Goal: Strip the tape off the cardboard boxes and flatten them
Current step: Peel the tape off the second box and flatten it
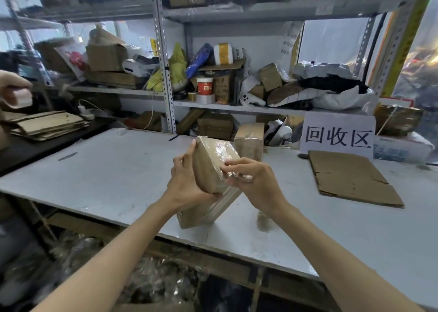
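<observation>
A small brown cardboard box [209, 163] wrapped in shiny clear tape is held tilted above the white table [113, 169]. My left hand [183, 181] grips its left side, thumb and fingers curled round the edge. My right hand [252, 180] pinches the clear tape [224, 151] at the box's right edge. Under the held box a second taped box [206, 211] lies on the table near its front edge. A third taped box [250, 140] stands just behind.
A flattened cardboard sheet [350, 177] lies on the table at the right, below a white sign [337, 135]. Flattened cardboard is stacked [47, 124] on a dark surface at the left. Another person's hand [15, 91] shows at the left edge. Cluttered metal shelves [213, 79] stand behind.
</observation>
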Tool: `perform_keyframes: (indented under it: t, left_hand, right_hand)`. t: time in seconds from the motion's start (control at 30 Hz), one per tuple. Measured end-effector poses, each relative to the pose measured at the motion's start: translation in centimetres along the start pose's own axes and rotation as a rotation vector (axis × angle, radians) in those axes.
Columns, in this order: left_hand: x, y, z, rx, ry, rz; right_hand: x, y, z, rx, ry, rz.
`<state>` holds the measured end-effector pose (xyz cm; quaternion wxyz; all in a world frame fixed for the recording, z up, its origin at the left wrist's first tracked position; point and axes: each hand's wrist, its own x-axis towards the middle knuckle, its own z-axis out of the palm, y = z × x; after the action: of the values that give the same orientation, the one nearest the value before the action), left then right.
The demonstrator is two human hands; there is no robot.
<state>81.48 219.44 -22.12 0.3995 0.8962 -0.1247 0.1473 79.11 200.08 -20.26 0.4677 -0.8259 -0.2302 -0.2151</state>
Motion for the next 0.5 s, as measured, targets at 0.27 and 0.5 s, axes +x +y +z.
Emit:
perform_keyframes:
  t: [0.27,0.5]
  left_hand:
    - [0.7,0.0,0.0,0.019,0.006,0.074]
    - [0.7,-0.4,0.2,0.025,-0.020,0.135]
  right_hand:
    - [0.8,-1.8,-0.4,0.116,-0.098,0.030]
    - [1.8,-2.1,-0.2,-0.282,-0.278,-0.029]
